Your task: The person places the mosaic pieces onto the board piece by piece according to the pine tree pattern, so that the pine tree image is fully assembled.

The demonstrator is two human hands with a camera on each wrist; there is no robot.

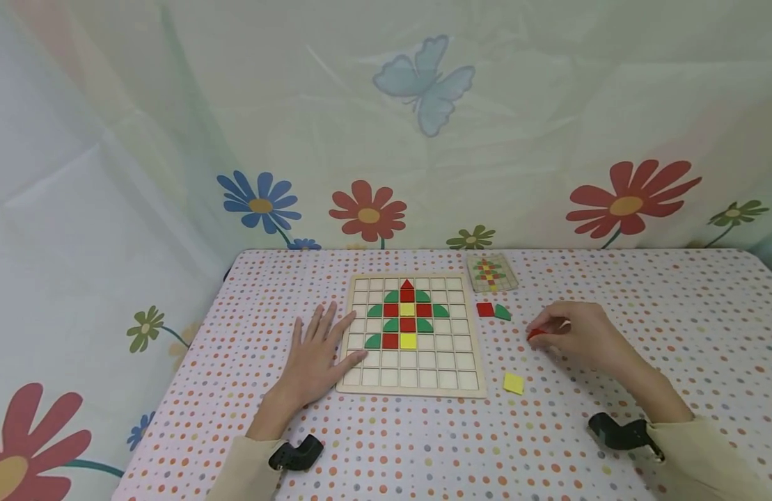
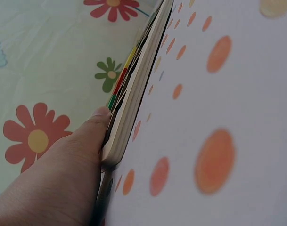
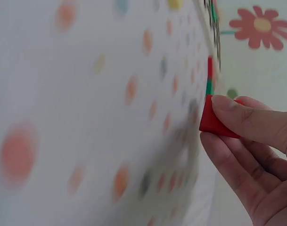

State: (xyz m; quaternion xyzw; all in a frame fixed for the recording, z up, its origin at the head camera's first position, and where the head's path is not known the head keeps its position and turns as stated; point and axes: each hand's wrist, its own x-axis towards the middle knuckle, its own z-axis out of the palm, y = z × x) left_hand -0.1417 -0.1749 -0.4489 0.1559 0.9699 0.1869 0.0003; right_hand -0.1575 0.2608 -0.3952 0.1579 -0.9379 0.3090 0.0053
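Note:
A wooden grid board [image 1: 473, 387] lies on the table, with red, green and yellow tiles set in its cells as a tree shape. My left hand [image 1: 317, 355] rests at the board's left edge, fingers spread and the thumb on the frame. In the left wrist view the thumb [image 2: 89, 129] lies along the board's side. To the right of the board, my right hand [image 1: 580, 334] pinches a red tile [image 3: 214, 120] between thumb and fingers, above the table. Its full outline is partly hidden by the thumb.
Between board and right hand lie a loose red square [image 1: 485, 309], a green quarter-round tile [image 1: 502, 312] and, nearer, a yellow square [image 1: 514, 383]. A pattern card [image 1: 506, 280] showing a similar tree lies behind them. A flowered cloth [image 1: 511, 153] hangs behind the dotted table [image 1: 423, 445].

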